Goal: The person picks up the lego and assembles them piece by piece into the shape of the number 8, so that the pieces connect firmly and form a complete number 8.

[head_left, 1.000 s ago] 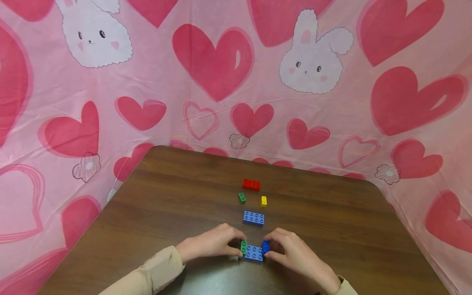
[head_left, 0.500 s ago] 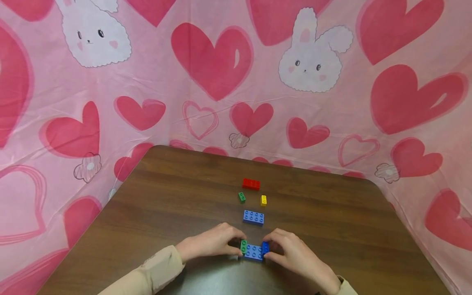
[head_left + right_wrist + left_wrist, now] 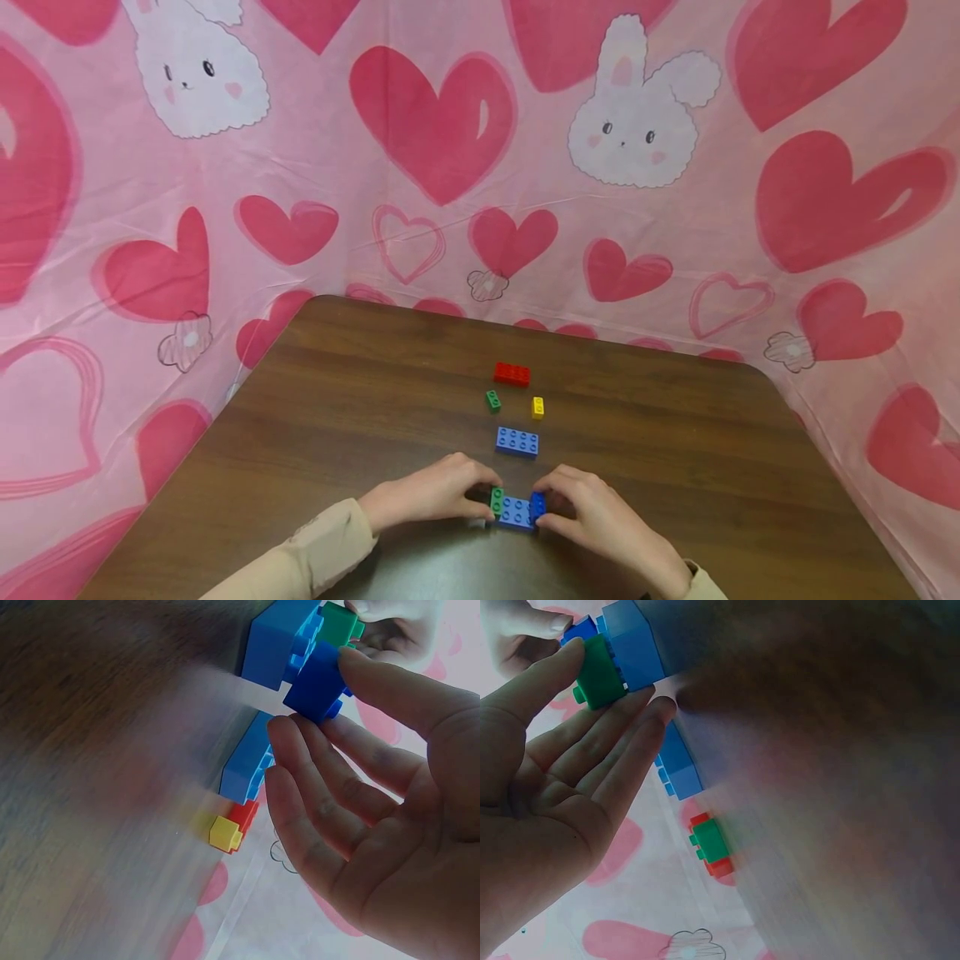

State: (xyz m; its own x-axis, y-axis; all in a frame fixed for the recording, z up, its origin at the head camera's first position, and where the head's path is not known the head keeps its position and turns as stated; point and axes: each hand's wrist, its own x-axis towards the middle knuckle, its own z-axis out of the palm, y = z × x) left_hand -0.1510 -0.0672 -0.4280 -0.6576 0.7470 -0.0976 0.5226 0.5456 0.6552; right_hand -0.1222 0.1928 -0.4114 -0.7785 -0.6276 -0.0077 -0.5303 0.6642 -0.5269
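My left hand [image 3: 442, 490] pinches a small green brick [image 3: 601, 673] between thumb and fingers at the left end of a light blue brick [image 3: 516, 513]. On the opposite end, my right hand [image 3: 596, 517] pinches a small dark blue brick [image 3: 315, 682], which sits tilted over the studs in the right wrist view. Some light blue studs show between the two small bricks. The light blue brick lies near the front of the table, studs up, between both hands.
Behind the hands on the brown wooden table [image 3: 360, 375] lie a second light blue brick [image 3: 517, 442], a small green brick [image 3: 492, 401], a small yellow brick [image 3: 537, 407] and a red brick [image 3: 512, 374]. A pink heart-patterned cloth [image 3: 540, 167] hangs around the table.
My right hand has moved the dark blue brick slightly left, from the light blue brick's right edge to over its end studs. The left hand has stayed on the green brick.
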